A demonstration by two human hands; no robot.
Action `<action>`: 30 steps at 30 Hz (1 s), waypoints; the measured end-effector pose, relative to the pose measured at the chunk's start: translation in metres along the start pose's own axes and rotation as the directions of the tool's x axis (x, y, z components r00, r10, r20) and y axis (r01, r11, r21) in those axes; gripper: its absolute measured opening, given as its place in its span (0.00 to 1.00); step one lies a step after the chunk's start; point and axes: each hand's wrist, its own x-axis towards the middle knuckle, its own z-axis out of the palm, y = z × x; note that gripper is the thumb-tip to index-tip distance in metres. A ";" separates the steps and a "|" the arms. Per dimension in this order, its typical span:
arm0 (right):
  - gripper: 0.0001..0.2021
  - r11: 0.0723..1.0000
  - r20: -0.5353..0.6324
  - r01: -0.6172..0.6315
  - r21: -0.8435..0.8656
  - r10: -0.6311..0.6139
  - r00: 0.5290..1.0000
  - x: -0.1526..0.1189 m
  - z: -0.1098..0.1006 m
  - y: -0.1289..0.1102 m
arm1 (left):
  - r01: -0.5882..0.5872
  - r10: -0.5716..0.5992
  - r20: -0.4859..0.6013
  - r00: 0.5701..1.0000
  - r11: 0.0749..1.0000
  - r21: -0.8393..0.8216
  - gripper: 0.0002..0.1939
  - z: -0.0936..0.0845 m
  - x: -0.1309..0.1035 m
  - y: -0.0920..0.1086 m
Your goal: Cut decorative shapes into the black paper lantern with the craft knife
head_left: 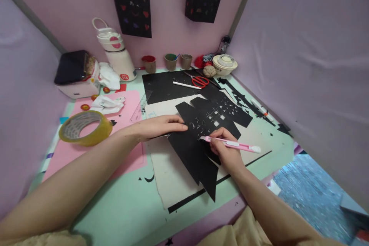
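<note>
A large piece of black paper (193, 157) with small cut-out shapes and square holes lies on a white board (164, 177). My left hand (161, 126) rests flat on its left edge, fingers stretched out to the right. In my right hand (226, 148) is a pink and white craft knife (239, 145), held like a pen. Its tip touches the black paper near some small cut marks, a little to the right of my left fingertips. The lower corner of the paper hangs over the board's dark edge strip.
Tape roll (107, 127), pink sheet (67, 161) and tissue box (77, 88) stand left. Behind are a white bottle (122, 63), paint cups (170, 62), red-handled scissors (200, 82) and a lidded bowl (225, 65). Black scraps (239, 96) and a white pen-like tool (261, 108) lie right.
</note>
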 end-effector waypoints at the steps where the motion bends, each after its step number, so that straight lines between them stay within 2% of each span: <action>1: 0.07 1.000 0.003 0.010 -0.025 -0.010 1.000 -0.001 0.000 -0.002 | 0.015 -0.015 0.000 1.000 0.999 -0.042 0.17 0.001 0.001 -0.002; 7: 0.05 0.993 0.037 0.054 -0.105 -0.050 0.998 -0.004 0.001 -0.008 | 0.120 -0.092 0.098 0.991 0.936 -0.330 0.16 0.005 0.009 -0.011; 13: 0.04 0.994 0.058 0.092 -0.064 -0.089 0.994 -0.004 0.000 -0.009 | 0.223 -0.153 0.175 0.973 0.825 -0.520 0.13 0.015 0.011 -0.017; 21: 0.04 0.987 0.038 0.086 -0.137 -0.082 0.996 -0.006 0.002 -0.016 | 0.239 -0.160 0.185 0.970 0.778 -0.581 0.12 0.014 0.016 -0.025; 30: 0.03 0.970 0.087 0.119 -0.211 -0.103 0.991 -0.010 0.005 -0.018 | 0.216 -0.141 0.176 0.974 0.808 -0.549 0.14 0.015 0.015 -0.025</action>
